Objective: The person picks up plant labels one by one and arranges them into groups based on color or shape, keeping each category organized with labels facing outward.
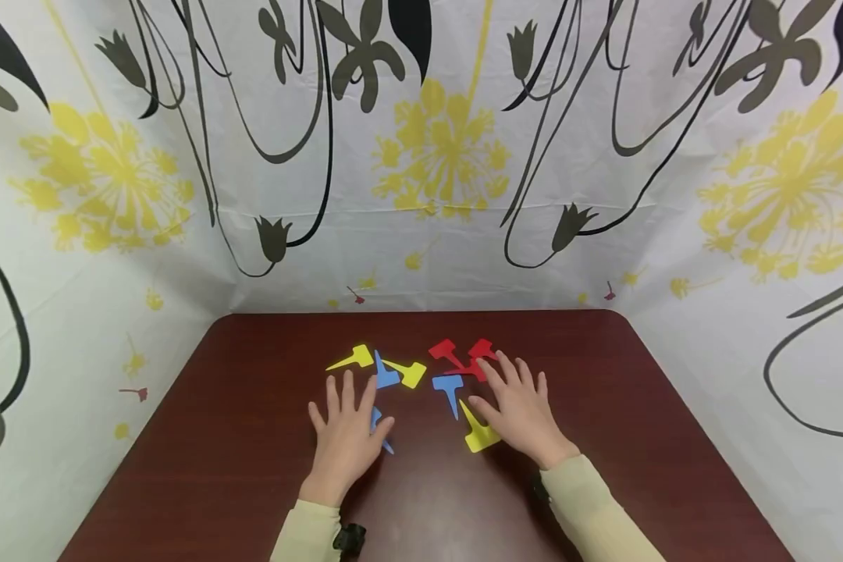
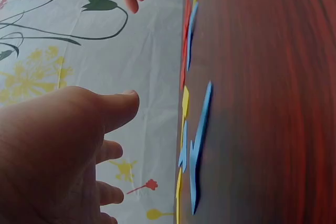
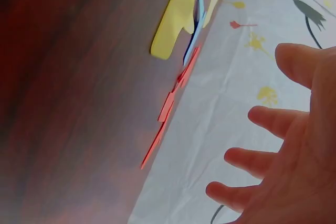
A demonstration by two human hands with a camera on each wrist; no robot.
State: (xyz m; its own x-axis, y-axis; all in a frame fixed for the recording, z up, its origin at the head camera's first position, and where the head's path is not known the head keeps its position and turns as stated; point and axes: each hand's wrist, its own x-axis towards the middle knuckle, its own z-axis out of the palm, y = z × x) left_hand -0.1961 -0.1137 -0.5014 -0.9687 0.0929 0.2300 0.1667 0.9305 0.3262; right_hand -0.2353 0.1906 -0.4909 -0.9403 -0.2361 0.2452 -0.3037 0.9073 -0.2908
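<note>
My left hand (image 1: 346,446), fingers spread, hovers over the near left part of the group of T-shaped plastic plant labels. Beneath it a blue label (image 1: 375,417) is partly covered; the left wrist view shows that blue label (image 2: 197,156) lying apart from the hand. Beyond the fingertips lie a yellow label (image 1: 354,358), another blue label (image 1: 385,376) and a second yellow label (image 1: 410,374). My right hand (image 1: 525,417), also spread and holding nothing, hovers beside a yellow label (image 1: 479,439). Near its fingers are a blue label (image 1: 448,384) and three red labels (image 1: 444,350), partly overlapping.
The dark red-brown table (image 1: 239,437) has rounded far corners. A white cloth (image 1: 435,265) with yellow and grey flower prints hangs behind it and along both sides. A dark strap or device (image 1: 350,538) sits on the left wrist.
</note>
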